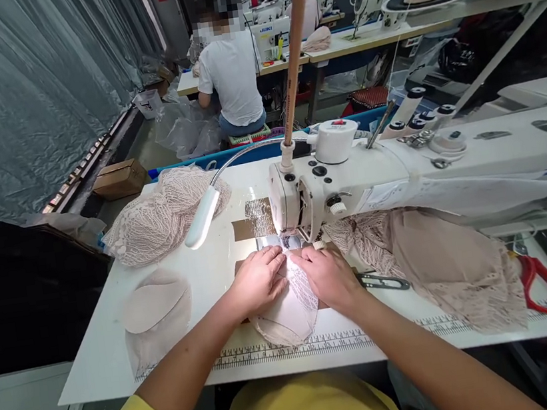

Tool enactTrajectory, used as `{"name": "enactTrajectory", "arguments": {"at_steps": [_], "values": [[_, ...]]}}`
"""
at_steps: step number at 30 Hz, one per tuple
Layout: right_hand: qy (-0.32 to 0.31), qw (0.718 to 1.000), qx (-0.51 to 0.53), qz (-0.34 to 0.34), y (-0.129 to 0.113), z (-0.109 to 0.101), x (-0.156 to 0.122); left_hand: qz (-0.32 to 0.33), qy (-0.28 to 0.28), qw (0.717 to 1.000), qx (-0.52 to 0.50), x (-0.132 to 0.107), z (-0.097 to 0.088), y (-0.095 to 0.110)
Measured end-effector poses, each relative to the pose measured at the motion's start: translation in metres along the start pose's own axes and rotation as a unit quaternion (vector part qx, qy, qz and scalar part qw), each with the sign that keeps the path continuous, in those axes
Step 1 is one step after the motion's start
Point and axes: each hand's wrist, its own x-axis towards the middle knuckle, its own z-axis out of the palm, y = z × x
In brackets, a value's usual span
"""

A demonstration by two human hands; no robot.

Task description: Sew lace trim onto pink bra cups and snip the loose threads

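My left hand [259, 278] and my right hand [327, 274] lie side by side on a beige lace fabric piece [290, 310], fingers flat and pressing it down in front of the needle of a white sewing machine [351, 181]. The fabric is lit brightly between my hands by the machine's lamp [203, 217]. Its lower edge reaches the ruler strip [282, 350] printed along the table's front edge.
A heap of lace pieces [158, 213] lies at the back left, beige padded cups [156, 308] at the front left. More lace fabric [441, 257] piles up on the right, with thread snips [381, 280] and red-handled scissors [543, 284]. A person in a white shirt [233, 76] sits at another machine ahead.
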Motion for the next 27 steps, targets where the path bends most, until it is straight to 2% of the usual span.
{"name": "enactTrajectory", "arguments": {"at_steps": [9,14,17,21,24,27], "values": [[-0.005,1.000,-0.002,0.021,-0.004,0.002,0.002,0.073,-0.052,0.996,-0.028,0.014,-0.010,-0.028],[0.005,0.999,0.041,0.002,0.000,0.002,0.001,0.092,-0.065,0.993,-0.018,0.015,-0.011,-0.038],[0.032,0.995,0.089,0.005,0.007,0.005,-0.001,0.073,-0.026,0.997,0.000,0.005,-0.012,-0.031],[0.050,0.990,0.128,0.025,0.012,0.009,-0.004,0.071,0.039,0.997,-0.014,-0.010,-0.013,-0.010],[0.045,0.989,0.139,0.029,0.013,0.009,-0.004,0.065,0.055,0.996,-0.025,-0.014,-0.007,0.003],[0.042,0.987,0.152,0.028,0.013,0.008,-0.005,0.039,0.070,0.997,-0.009,-0.013,0.004,0.007]]}}
